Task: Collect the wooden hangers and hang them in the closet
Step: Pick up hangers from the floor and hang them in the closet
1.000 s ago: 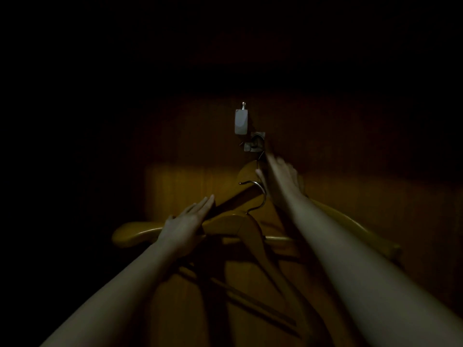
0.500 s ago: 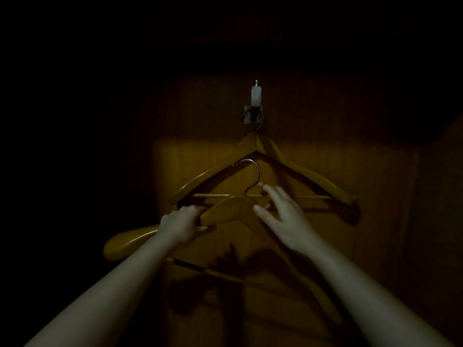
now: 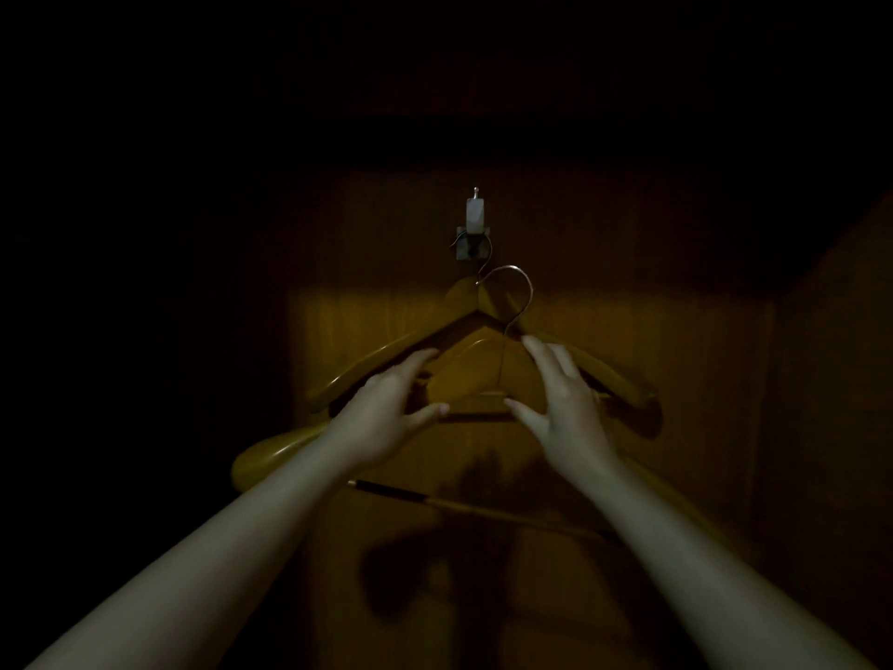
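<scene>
Lifted since prev frame: fingers + thumbs of L hand (image 3: 386, 413) & R hand (image 3: 565, 408) pinch second wooden hanger (image 3: 468, 374) by its shoulders. Its metal hook (image 3: 530, 295) is now just below wall hook (image 3: 471, 246), in front of hung hanger (image 3: 381, 361) on closet back panel (image 3: 348, 326).

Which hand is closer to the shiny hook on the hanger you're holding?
Right. The right hand is just under the hook, fingertips near its base; the left hand holds the hanger farther down-left.

Front hanger (image 3: 476, 374) raised toward wall hook (image 3: 471, 244); right hand (image 3: 565, 408) now holding.
</scene>
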Available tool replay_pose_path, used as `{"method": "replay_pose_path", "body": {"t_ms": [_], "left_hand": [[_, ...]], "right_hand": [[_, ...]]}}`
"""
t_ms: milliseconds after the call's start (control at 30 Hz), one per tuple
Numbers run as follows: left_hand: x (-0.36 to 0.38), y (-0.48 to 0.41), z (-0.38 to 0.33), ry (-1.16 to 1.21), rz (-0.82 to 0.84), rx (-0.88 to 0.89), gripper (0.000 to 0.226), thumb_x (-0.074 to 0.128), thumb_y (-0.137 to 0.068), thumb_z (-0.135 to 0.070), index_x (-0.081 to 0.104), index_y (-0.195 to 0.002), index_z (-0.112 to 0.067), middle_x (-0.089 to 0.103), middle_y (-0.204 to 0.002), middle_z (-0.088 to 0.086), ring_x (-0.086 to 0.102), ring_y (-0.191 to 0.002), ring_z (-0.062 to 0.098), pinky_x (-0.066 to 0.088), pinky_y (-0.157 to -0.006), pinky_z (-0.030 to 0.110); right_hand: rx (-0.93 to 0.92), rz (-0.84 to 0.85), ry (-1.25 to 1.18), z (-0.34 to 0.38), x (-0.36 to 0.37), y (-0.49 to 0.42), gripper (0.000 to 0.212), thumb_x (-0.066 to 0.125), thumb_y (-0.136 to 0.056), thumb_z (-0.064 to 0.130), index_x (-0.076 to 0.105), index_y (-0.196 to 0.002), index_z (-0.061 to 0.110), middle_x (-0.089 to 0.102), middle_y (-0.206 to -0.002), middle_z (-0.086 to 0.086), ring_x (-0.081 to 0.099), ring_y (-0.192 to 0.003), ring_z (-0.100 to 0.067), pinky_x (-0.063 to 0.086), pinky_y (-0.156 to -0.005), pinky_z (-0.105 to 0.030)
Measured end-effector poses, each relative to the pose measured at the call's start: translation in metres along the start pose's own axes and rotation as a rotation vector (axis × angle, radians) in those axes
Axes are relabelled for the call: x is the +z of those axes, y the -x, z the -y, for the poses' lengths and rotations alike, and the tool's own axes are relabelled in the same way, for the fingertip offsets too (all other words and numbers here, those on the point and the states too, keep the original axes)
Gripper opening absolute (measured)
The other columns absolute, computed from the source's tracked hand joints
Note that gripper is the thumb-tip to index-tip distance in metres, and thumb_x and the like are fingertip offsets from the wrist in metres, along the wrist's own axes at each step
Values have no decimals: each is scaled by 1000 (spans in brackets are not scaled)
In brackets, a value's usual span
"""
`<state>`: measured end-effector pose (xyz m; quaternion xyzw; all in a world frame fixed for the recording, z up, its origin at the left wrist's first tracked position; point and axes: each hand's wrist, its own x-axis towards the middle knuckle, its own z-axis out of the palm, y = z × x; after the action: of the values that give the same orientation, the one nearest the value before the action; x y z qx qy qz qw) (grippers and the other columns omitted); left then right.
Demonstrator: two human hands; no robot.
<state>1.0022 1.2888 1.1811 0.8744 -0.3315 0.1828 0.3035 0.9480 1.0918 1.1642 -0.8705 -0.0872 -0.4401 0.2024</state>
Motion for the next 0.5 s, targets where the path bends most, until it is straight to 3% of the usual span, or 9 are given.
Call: {"method": "replay_pose_path", "body": {"t_ms": [133, 267, 400, 500], "left_hand": [[1, -22, -9, -320, -157, 144, 69, 49, -94, -31, 5, -148, -35, 24, -154, -5, 24, -141, 16, 17, -115, 42], [3, -58, -17, -443, -284, 95, 71, 43, -95, -37, -2, -149, -29, 19, -157, -2, 17, -144, 17, 8, -117, 43], [6, -89, -18, -429, -303, -40, 74, 43, -94, -41, -5, -149, -27, 6, -159, 0, 6, -146, 17, 1, -117, 43], [8, -103, -12, -361, -294, -119, 76, 46, -94, -39, -4, -149, -26, 6, -159, 1, 8, -146, 20, 6, -117, 45]], "right_hand": [[43, -36, -41, -14, -11, -37, 74, 65, -84, 12, 25, -145, 23, 38, -138, -1, 48, -120, -24, 48, -97, -42], [22, -60, -37, -25, -10, -81, 74, 63, -84, 5, 25, -145, 21, 37, -138, -3, 42, -126, -26, 43, -103, -43], [-19, -56, 24, -30, -2, -116, 73, 62, -86, 8, 23, -146, 20, 35, -140, -4, 34, -130, -24, 38, -104, -37], [-11, -12, 76, -31, 10, -135, 71, 61, -86, 8, 23, -145, 22, 33, -142, -3, 33, -131, -25, 39, -100, -36]]}}
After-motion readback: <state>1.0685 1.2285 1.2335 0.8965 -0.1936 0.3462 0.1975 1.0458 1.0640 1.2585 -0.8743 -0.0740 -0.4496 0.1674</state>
